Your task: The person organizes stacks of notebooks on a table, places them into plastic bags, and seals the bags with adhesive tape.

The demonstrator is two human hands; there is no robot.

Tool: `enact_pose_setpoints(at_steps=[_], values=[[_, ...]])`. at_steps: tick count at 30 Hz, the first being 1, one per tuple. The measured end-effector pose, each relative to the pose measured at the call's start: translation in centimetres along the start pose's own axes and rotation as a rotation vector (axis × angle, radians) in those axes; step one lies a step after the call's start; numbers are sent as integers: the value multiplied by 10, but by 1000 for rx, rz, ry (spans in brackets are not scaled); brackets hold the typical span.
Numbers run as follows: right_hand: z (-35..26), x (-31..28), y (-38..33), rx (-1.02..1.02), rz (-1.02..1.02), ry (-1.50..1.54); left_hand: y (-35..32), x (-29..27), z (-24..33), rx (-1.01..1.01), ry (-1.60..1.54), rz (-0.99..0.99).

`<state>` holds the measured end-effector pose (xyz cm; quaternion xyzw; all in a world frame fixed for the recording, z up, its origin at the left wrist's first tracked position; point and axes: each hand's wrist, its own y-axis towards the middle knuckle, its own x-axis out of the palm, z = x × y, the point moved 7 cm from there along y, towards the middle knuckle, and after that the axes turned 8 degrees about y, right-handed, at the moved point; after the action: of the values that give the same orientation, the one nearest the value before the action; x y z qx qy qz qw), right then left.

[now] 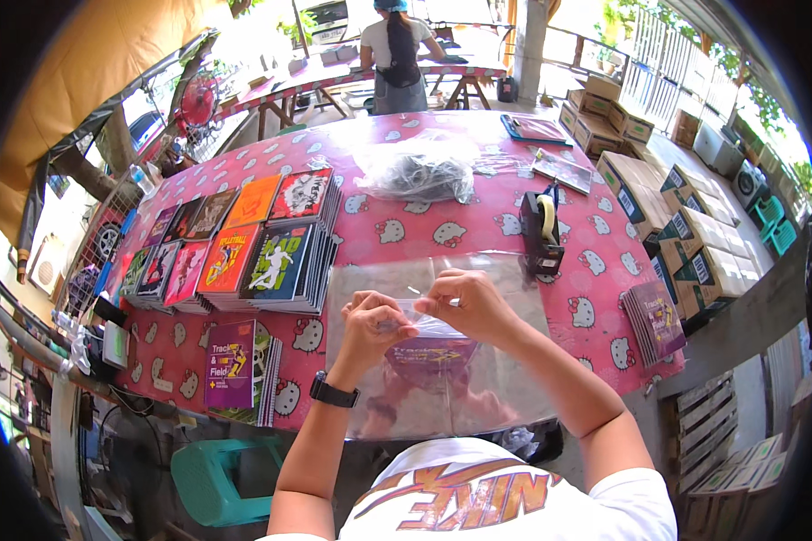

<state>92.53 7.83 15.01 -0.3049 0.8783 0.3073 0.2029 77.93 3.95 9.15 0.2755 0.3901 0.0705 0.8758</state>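
A purple notebook (435,353) lies inside a clear plastic bag (417,317) in front of me. My left hand (370,326), below a black wristwatch, pinches the bag's upper edge at its left side. With bent fingers, my right hand (467,301) grips the same edge a little to the right, thumb and fingertips close together. Part of the bag's opening is hidden behind my fingers. Beneath it all, a shiny clear plastic sheet (514,388) covers part of the pink patterned tablecloth.
Notebook stacks (284,261) in several colours stand at left, with purple-topped notebooks (231,365) nearer me. More purple notebooks (656,323) sit at the right edge. A tape dispenser (543,233) and crumpled plastic bags (419,171) lie beyond my hands. Boxes (708,257) line the right; another person (397,59) stands behind.
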Motion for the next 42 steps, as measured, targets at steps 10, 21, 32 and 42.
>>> enact_pose_setpoints(at_steps=[10, 21, 32, 42], values=[[-23, -9, -36, -133, 207, -183, 3, 1, 4, 58, 39, 25], [15, -22, -35, 176, 302, 208, 2, -3, 8, 167, 78, 102], [41, 5, -27, 303, -82, -230, 19, -13, 31, 49, 350, 21], [128, 33, 25, 663, -383, 404, 33, 21, -35, -537, -306, -496]])
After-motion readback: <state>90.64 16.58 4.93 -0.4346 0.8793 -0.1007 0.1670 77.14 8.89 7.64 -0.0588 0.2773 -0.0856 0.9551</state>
